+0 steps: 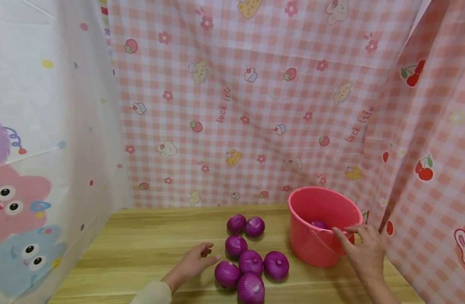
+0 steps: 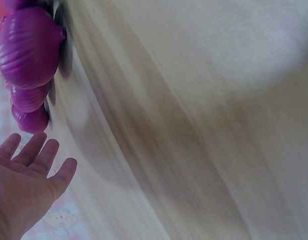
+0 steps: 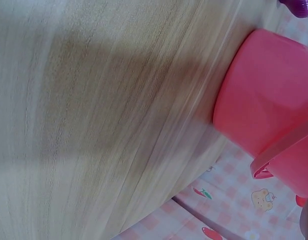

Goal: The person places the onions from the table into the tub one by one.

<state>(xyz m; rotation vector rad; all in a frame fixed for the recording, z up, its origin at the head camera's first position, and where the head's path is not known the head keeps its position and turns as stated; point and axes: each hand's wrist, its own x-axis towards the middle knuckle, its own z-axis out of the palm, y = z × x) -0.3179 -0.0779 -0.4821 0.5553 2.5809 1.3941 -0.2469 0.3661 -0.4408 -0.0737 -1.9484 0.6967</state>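
Several purple onions [image 1: 251,262] lie grouped on the table, some touching. My left hand [image 1: 195,262] hovers just left of them, fingers relaxed and apart, holding nothing. In the left wrist view that hand [image 2: 29,182] shows its spread fingers below the row of onions [image 2: 29,47]. To the right stands a pink-red bucket [image 1: 312,249], upright, with part of an onion [image 1: 319,224] visible inside. My right hand [image 1: 363,251] grips the bucket's near right rim between thumb and fingers. Only a sliver of finger shows beside the bucket [image 3: 266,95] in the right wrist view.
The wooden table [image 1: 141,236] reaches back to a pink checked curtain [image 1: 217,139]. A white patterned curtain [image 1: 65,177] hangs along the left, and another checked curtain [image 1: 437,202] along the right, close to the bucket. The bucket's handle [image 3: 289,145] hangs down its side.
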